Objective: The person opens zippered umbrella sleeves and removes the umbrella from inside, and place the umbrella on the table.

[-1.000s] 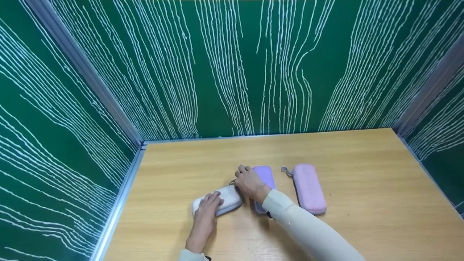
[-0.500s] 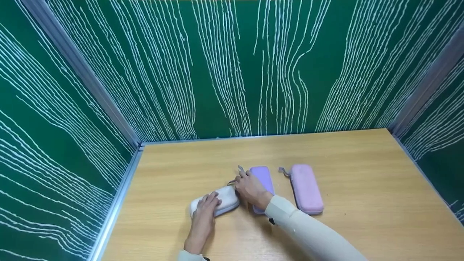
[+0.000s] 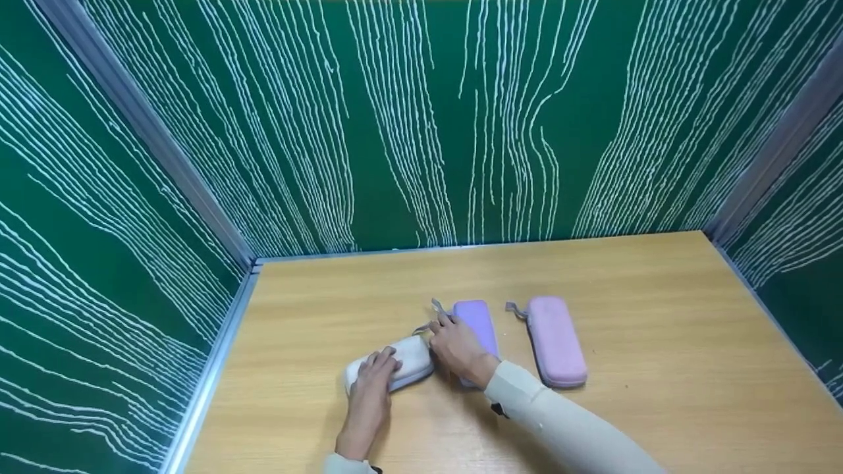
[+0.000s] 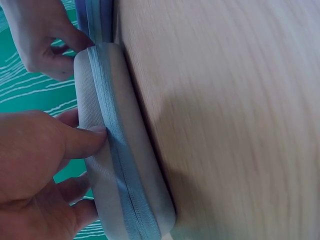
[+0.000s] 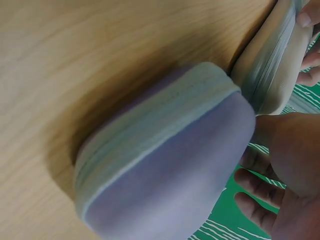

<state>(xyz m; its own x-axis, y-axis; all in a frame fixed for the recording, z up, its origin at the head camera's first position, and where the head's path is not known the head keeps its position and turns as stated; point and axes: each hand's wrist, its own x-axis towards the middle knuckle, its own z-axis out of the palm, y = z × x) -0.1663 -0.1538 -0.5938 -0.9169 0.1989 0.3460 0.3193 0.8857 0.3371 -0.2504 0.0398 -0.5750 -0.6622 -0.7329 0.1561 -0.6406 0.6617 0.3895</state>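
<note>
A white hard zippered case (image 3: 411,359) lies slanted on the table, its zipper seam closed where it shows in the left wrist view. My left hand (image 3: 375,378) holds it, fingers across the top and thumb (image 4: 87,142) against the near side. At the case's right end is my right hand (image 3: 459,345), thumb and forefinger pinched together by the grey zipper pull (image 3: 421,328). The exact pinch point is hidden. Under the right hand and wrist lies a purple zippered case (image 3: 475,319), partly covered. Its grey strap (image 3: 437,305) sticks out beyond the fingers.
A pink zippered case (image 3: 556,342) with a grey strap (image 3: 515,308) lies to the right of the purple one. Green walls (image 3: 402,131) with white wavy lines enclose the wooden table (image 3: 329,296) at the back and sides.
My right hand has shifted slightly toward me along the white case's end, uncovering the purple case's strap. The left hand stays on the white case. The head view has shifted a little.
</note>
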